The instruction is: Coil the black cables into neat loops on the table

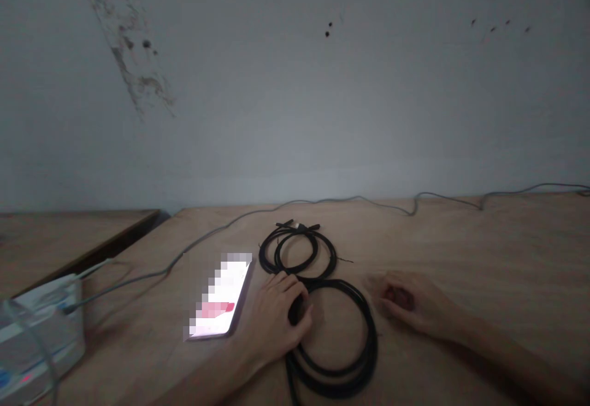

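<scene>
A black cable (371,338) lies on the wooden table in a large loop near me. My left hand (282,315) is curled over the left side of this loop, with cable showing dark between thumb and forefinger. Just beyond it sits a second set of smaller coiled loops of black cable (332,249), with plug ends (302,228) at the far side. To the right of the near loop, my right hand (405,298) rests on the table, fingers loosely curled in and nothing visible in them. It is apart from the cable.
Left of my left hand lies a phone (221,304) with a lit screen, partly pixelated. A white power strip (41,332) stands at the left edge. A thin grey cord (207,234) runs from it along the back of the table (507,258), near the wall (295,99).
</scene>
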The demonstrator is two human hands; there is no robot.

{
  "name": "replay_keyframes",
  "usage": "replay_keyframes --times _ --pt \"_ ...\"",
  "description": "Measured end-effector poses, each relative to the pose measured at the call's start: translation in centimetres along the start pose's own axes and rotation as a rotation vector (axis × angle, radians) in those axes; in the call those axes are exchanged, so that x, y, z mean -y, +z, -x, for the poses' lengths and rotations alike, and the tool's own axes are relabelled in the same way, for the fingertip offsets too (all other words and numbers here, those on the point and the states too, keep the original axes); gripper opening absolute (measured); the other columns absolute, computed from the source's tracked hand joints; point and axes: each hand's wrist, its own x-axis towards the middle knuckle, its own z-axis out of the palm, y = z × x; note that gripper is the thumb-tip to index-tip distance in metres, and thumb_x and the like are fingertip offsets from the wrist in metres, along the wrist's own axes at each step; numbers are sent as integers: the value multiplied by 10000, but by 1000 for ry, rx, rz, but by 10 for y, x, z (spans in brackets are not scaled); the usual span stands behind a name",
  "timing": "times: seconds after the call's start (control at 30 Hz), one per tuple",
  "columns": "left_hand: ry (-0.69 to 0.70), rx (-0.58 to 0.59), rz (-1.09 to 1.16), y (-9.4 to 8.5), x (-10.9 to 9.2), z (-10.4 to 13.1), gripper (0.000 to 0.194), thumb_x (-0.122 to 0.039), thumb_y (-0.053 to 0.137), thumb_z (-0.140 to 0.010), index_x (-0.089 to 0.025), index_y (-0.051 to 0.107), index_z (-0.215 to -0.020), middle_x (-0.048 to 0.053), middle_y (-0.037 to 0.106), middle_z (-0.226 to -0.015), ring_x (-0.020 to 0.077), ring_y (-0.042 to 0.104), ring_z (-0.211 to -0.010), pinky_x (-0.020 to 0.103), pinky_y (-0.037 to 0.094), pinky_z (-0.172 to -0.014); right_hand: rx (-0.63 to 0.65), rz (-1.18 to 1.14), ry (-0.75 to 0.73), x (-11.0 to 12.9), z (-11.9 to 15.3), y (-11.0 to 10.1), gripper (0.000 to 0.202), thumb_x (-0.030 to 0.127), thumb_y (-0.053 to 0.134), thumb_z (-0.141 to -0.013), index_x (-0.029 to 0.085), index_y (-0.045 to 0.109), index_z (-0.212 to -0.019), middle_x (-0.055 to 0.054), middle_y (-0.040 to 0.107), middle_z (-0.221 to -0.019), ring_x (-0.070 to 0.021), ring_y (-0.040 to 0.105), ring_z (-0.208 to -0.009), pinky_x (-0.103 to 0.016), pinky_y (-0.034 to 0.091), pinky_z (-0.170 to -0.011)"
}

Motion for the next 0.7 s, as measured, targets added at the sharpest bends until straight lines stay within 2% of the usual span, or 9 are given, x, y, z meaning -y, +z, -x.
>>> replay_keyframes --times 0.23,0.47,0.6,0.7 --pt "-17 16 -48 0 -3 1 65 -250 605 -859 -210 646 -890 70 690 -954 288 596 -978 437 463 -883 -31 45 73 -9 1 7 355 445 467 -998 223 657 -797 -34 670 -777 -194 590 -706 -308 475 -674" --pt "-32 19 -144 0 -13 1 226 -425 624 -881 -202 625 -846 98 700 -935 307 612 -941 485 439 -907 -11 -46 -70 3 2 -4 274 441 516 -952 227 649 -843 -52 668 -780 -200 587 -694 -321 489 -680" --pt "-109 14 -103 -1 -10 1 222 -397 595 -894 -210 562 -778 58 660 -835 262 606 -834 404 445 -786 60 -113 -158 9 1 -9 192 385 534 -907 233 639 -855 -49 682 -822 -197 622 -737 -311 509 -686" --pt "-143 5 -38 2 -2 0 142 -333 585 -891 -219 557 -812 38 648 -849 241 600 -820 354 433 -729 23 -31 -101 9 2 -9 155 362 585 -849 238 656 -790 -33 674 -762 -186 610 -680 -293 503 -632"
